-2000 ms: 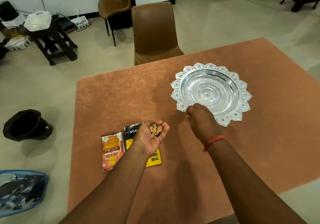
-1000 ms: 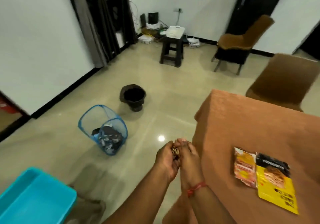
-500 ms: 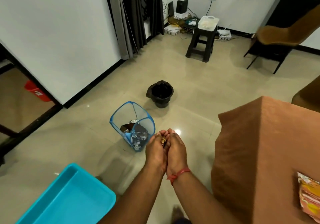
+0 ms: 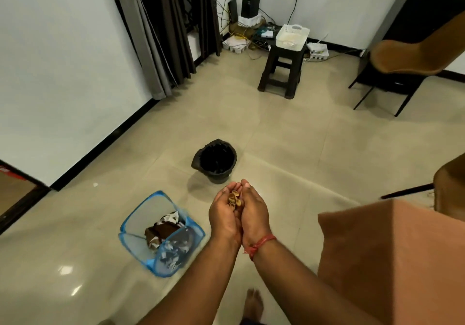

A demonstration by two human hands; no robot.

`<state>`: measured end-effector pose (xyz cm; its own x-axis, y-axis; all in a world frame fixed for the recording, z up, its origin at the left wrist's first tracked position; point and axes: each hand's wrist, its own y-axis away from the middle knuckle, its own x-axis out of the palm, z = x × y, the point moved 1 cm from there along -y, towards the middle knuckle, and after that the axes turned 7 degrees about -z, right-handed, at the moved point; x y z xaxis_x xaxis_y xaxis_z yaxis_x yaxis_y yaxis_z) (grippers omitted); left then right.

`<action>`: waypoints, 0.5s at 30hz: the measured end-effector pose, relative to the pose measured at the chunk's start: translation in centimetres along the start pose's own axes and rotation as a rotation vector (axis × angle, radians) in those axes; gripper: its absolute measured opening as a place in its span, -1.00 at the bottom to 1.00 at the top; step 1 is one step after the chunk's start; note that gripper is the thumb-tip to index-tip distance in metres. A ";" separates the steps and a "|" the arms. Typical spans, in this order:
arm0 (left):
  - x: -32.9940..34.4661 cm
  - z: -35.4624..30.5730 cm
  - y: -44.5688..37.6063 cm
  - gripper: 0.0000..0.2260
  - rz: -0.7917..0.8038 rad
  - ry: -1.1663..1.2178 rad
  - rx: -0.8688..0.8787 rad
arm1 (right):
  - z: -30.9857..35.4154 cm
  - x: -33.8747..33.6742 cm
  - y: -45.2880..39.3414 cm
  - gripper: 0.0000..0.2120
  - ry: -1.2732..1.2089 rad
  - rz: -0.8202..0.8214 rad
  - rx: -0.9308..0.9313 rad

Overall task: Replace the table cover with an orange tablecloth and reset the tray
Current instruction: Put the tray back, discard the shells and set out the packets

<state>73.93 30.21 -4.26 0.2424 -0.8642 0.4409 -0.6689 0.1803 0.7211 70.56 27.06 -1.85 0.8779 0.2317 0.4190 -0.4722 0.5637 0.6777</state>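
The left hand (image 4: pixel 224 217) and right hand (image 4: pixel 254 214) press side by side like a cup — fingers curled up round a little pile of nut shells (image 4: pixel 234 199). The orange tablecloth (image 4: pixel 392 256) (on the table) is just right of them — the black bin (image 4: pixel 215 159) stands on the floor ahead.

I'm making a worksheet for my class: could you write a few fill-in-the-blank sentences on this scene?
1. The left hand and right hand are cupped together around a heap of nut ____.
2. The bin on the floor beyond the hands is ____ in colour.
3. The mesh hamper with cloth in it has a ____ frame.
4. A white basket sits on a dark ____.

Missing words: shells; black; blue; stool
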 end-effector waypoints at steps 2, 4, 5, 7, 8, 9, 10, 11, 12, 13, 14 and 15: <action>4.5 -0.3 -3.2 -0.78 -0.027 0.013 -0.005 | 2.9 1.7 -4.9 -0.76 0.058 0.005 -0.006; 5.8 -0.8 -3.8 -0.79 -0.012 0.005 0.007 | 3.7 2.6 -6.3 -0.75 0.108 0.043 -0.024; 6.2 -1.0 -3.8 -0.79 -0.006 0.016 0.010 | 3.9 2.7 -6.4 -0.76 0.115 0.039 -0.031; 9.1 -1.8 -7.2 -0.80 -0.005 0.021 0.018 | 5.0 4.9 -10.3 -0.75 0.179 0.056 -0.024; 10.0 -2.3 -8.3 -0.80 -0.025 -0.001 0.031 | 5.5 5.7 -11.6 -0.75 0.209 0.060 -0.040; 11.6 -3.1 -10.8 -0.81 -0.047 -0.013 0.052 | 6.2 7.4 -14.1 -0.75 0.261 0.080 -0.055; 12.8 -3.7 -13.1 -0.81 -0.068 -0.043 0.067 | 6.5 8.8 -16.7 -0.75 0.319 0.091 -0.063; 14.1 -4.2 -15.3 -0.80 -0.076 -0.071 0.075 | 6.9 10.2 -18.7 -0.74 0.364 0.096 -0.060; 15.2 -4.9 -17.1 -0.79 -0.075 -0.123 0.081 | 7.3 11.4 -20.6 -0.74 0.415 0.087 -0.069; 16.2 -5.3 -18.6 -0.78 -0.069 -0.164 0.082 | 7.8 12.6 -21.9 -0.75 0.493 0.075 -0.094; 17.2 -5.7 -20.5 -0.77 -0.058 -0.204 0.082 | 7.9 13.6 -24.0 -0.72 0.576 0.088 -0.126; 18.1 -6.0 -21.9 -0.76 -0.048 -0.234 0.081 | 8.1 14.5 -25.4 -0.67 0.649 0.110 -0.146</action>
<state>97.18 13.45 -8.84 0.1117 -0.9578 0.2649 -0.7171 0.1068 0.6888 94.63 9.70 -8.12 0.7163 0.6978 0.0015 -0.5861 0.6005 0.5439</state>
